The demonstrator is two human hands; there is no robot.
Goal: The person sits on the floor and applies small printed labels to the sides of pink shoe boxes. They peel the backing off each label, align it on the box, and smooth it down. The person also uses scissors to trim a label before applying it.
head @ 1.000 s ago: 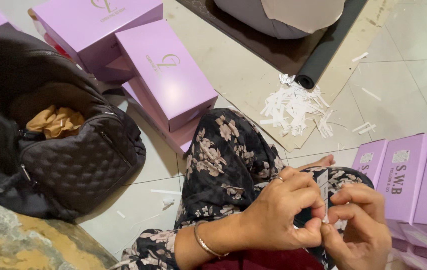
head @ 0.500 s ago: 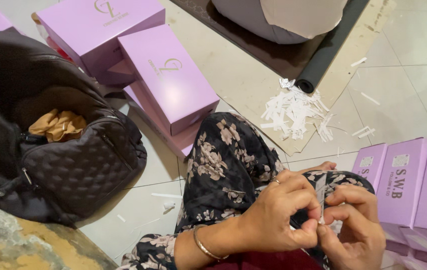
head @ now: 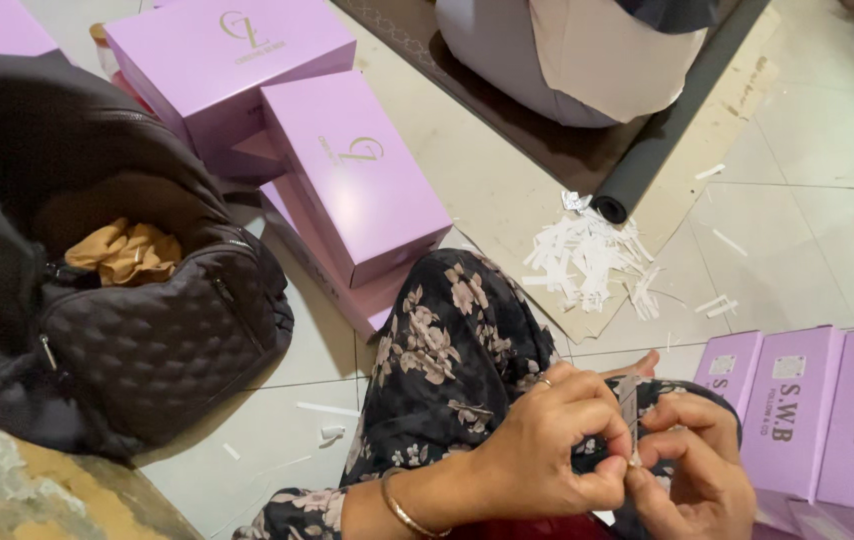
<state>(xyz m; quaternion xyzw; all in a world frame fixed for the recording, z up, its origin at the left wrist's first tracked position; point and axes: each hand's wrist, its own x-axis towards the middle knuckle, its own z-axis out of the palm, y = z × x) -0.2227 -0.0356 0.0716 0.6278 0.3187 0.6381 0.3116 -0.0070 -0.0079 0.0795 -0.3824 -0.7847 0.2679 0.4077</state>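
Both my hands pinch a thin white paper strip [head: 630,420] over my lap.
My left hand [head: 547,440] and right hand [head: 692,470] close on it, lilac boxes [head: 807,420] just beside, black bag [head: 137,330] on the floor.

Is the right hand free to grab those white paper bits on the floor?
Probably not now: the right hand and left hand both pinch a small strip; the paper bits lie beyond the knee.
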